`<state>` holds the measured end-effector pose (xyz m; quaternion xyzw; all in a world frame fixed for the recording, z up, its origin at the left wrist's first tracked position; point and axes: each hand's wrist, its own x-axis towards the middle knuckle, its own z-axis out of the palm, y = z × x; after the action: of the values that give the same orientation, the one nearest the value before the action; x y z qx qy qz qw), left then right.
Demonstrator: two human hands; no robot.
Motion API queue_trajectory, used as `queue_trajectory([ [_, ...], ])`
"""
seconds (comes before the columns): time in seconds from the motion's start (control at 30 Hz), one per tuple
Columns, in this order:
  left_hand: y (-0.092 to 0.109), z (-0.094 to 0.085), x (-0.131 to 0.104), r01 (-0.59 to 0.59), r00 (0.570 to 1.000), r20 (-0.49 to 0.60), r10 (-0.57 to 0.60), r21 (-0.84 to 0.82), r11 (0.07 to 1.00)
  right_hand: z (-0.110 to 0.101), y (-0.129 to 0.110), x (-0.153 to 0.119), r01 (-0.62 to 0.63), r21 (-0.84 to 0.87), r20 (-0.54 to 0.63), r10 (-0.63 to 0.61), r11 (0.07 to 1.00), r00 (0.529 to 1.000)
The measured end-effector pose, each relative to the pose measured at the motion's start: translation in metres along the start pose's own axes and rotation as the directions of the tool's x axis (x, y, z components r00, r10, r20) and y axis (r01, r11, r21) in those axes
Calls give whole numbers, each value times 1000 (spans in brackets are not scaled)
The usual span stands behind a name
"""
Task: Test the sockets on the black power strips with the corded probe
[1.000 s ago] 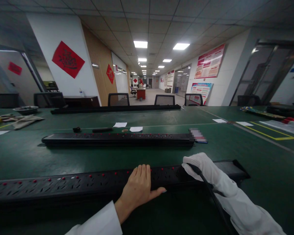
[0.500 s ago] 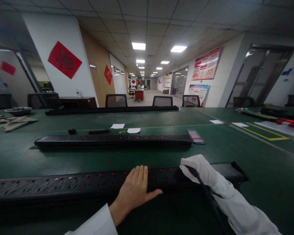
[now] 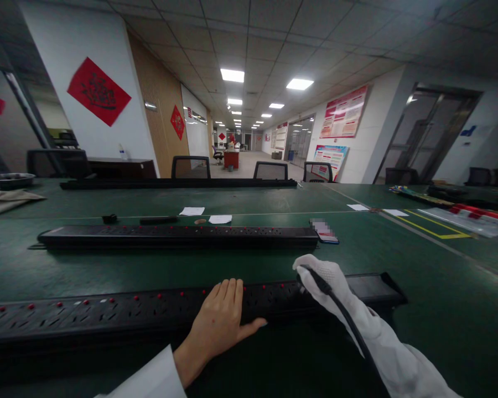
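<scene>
A long black power strip (image 3: 149, 309) with red dots and rows of sockets lies across the near part of the table. My left hand (image 3: 218, 315), bare, rests flat on its middle, fingers together and thumb stretched to the right. Toward the strip's right end, my right hand (image 3: 326, 282) in a white glove is closed around a black power plug (image 3: 315, 280). Its thick cord (image 3: 351, 326) runs down over the glove toward the bottom edge. The plug's front is over the sockets, mostly hidden by fingers; I cannot tell whether it is inserted.
A second black power strip (image 3: 182, 236) lies parallel farther back, with a phone-like object (image 3: 324, 231) at its right end. Behind are paper slips (image 3: 219, 219), small black parts (image 3: 109, 219) and long black bars (image 3: 178, 183). A metal bowl (image 3: 9, 181) stands far left.
The view has shifted slightly, so the table things sit farther left. My right hand has lifted and tilted a little with the plug, showing more of it. My left hand stays on the strip.
</scene>
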<state>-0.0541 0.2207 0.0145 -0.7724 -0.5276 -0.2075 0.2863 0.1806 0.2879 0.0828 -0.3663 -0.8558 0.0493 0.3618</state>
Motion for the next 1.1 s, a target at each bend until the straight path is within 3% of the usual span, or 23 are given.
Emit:
queue_trajectory([
  [0.1,0,-2,1,5,1000,12,-5,-10,1000,11,-6,2,117,-89,140,-104,989,985],
  [0.4,-1,-3,1,28,999,-16,-29,-74,997,6,-10,6,241,-157,212,-205,958,956],
  [0.77,-1,-4,2,28,1000,-8,-29,-58,998,9,-17,11,213,-224,218,-164,951,962],
  [1.1,0,-6,2,43,998,47,-41,-45,998,20,-21,-6,181,-335,208,-115,925,971],
])
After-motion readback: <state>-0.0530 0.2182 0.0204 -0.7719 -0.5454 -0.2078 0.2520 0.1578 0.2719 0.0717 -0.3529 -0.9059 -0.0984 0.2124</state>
